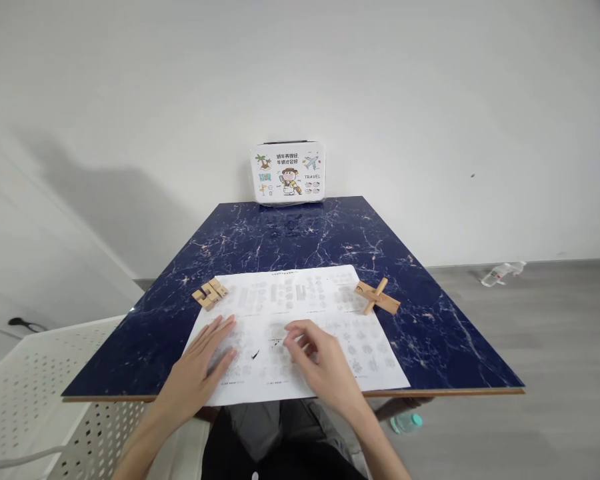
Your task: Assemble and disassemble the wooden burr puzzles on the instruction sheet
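with left grip (200,370) spread on paper (265,311), right grip (323,360) curled, cannot tell if pinching; by dragging paper, could disturb blocks (213,291).

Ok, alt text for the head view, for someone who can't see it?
The left hand lies flat on a printed sheet; the right hand, fingers curled, is over it. On the blue table, wooden blocks lie left, crossed wooden pieces right, a cartoon case behind.
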Motion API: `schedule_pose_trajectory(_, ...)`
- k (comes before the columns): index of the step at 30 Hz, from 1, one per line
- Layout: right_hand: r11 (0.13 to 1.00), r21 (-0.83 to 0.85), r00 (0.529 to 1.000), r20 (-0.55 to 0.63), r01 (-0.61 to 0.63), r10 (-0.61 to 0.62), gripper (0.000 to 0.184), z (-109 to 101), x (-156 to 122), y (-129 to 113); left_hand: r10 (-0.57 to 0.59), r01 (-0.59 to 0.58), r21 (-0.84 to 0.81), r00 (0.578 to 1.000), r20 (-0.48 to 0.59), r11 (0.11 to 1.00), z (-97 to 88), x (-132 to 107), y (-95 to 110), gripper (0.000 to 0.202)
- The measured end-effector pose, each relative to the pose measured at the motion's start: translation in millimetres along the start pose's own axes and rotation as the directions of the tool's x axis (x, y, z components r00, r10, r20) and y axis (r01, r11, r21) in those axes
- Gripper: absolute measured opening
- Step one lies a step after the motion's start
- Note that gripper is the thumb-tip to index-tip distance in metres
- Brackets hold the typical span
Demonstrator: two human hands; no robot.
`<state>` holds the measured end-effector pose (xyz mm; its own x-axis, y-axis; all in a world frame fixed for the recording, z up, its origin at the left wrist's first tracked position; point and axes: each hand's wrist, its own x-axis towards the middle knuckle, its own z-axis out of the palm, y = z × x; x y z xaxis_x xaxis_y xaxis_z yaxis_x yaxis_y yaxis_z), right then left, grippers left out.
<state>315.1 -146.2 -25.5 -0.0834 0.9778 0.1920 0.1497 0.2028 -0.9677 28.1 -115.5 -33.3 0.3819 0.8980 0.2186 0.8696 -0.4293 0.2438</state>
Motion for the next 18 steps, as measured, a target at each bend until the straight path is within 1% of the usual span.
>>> schedule_pose_trajectory(1,1.0,-0.003,0.999,-0.034,-0.011,0.011,0.022,-10,-4,1,0.001,-0.001,-0.004,1.0,0.002,1.0,-0.2,0,-1,0.055)
schedule_pose_trajectory(3,0.998,-0.031,0.985,-0.167,-0.046,0.041,0.029,-31,-12,6,0.004,-0.004,-0.008,1.0,0.002,1.0,-0.6,1,-2,0.055)
schedule_pose_trajectory(4,0.997,-0.047,0.967,-0.251,-0.059,0.045,0.032,-43,-15,9,0.003,-0.003,-0.009,1.0,0.002,1.0,-0.7,1,-2,0.055)
schedule_pose_trajectory(6,0.997,-0.055,0.921,-0.39,-0.046,0.021,0.034,-63,-20,14,-0.005,0.005,-0.008,1.0,0.003,1.0,-0.8,2,-2,0.055)
schedule_pose_trajectory(7,0.998,-0.054,0.894,-0.448,-0.044,0.015,0.035,-72,-22,16,-0.013,0.013,-0.008,1.0,0.006,1.0,-0.8,3,-2,0.056)
schedule_pose_trajectory(8,0.998,-0.049,0.876,-0.481,-0.043,0.014,0.037,-79,-23,18,-0.02,0.02,-0.008,1.0,0.01,1.0,-0.7,3,-3,0.056)
schedule_pose_trajectory(9,0.998,-0.04,0.865,-0.502,-0.044,0.018,0.039,-84,-23,20,-0.028,0.028,-0.008,1.0,0.013,1.0,-0.7,4,-3,0.057)
schedule_pose_trajectory(11,0.999,-0.014,0.862,-0.505,-0.051,0.037,0.045,-90,-21,25,-0.045,0.045,-0.012,0.999,0.015,0.999,-0.7,5,-3,0.057)
schedule_pose_trajectory(15,0.997,0.058,0.883,-0.464,-0.046,0.068,0.057,-90,-17,34,-0.094,0.095,-0.024,0.996,0.004,0.995,-1.4,6,-5,0.058)
schedule_pose_trajectory(18,0.995,0.093,0.897,-0.436,-0.028,0.066,0.06,-88,-16,36,-0.101,0.101,-0.032,0.995,0.016,0.994,-2.3,7,-6,0.058)
